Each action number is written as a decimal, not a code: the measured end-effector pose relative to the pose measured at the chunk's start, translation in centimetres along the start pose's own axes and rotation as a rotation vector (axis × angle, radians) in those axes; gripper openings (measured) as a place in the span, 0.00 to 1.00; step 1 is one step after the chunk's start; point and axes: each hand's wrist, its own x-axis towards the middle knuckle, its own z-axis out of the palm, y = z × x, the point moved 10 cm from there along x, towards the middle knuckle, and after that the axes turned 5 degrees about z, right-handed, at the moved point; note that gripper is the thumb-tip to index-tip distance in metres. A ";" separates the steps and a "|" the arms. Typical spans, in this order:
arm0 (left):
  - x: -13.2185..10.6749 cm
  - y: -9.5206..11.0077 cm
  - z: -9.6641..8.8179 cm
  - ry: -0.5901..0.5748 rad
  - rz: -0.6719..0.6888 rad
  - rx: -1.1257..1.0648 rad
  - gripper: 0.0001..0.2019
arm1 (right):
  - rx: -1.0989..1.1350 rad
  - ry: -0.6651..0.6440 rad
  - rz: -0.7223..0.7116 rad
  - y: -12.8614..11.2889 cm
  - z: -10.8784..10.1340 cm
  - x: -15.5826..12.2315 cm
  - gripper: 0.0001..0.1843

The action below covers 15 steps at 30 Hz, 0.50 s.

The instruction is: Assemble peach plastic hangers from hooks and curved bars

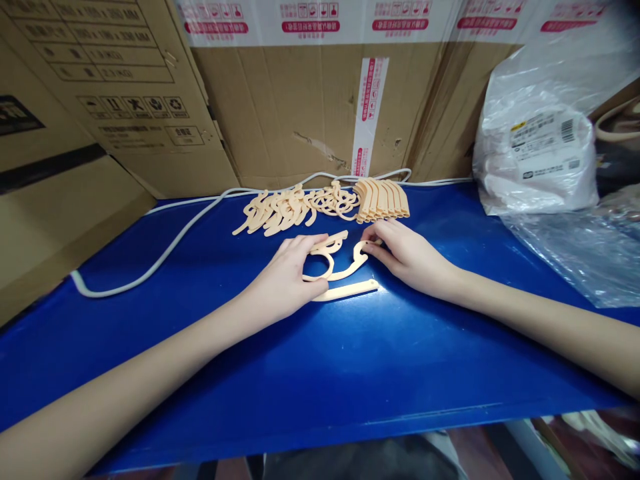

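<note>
A peach plastic hook-shaped part lies on the blue table top between my hands. My left hand is curled around its ring end, thumb and fingers pinching the loop. My right hand pinches the other end of the part with its fingertips. A straight peach strip lies flat just below the hooked part. Behind them sit a loose pile of the same peach pieces and a neat stacked row of them.
Cardboard boxes wall off the back and left. A white cable curves across the table's left side. A plastic bag with white goods and crumpled clear film lie at the right.
</note>
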 end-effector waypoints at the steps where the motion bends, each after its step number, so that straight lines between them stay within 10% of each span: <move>1: 0.0 0.0 0.0 -0.001 0.009 0.000 0.31 | 0.066 0.007 0.020 0.2 -0.1 0.0 0.06; 15: 0.3 0.2 0.0 -0.054 0.058 0.048 0.30 | 0.876 0.417 0.395 6.0 -3.1 -0.8 0.10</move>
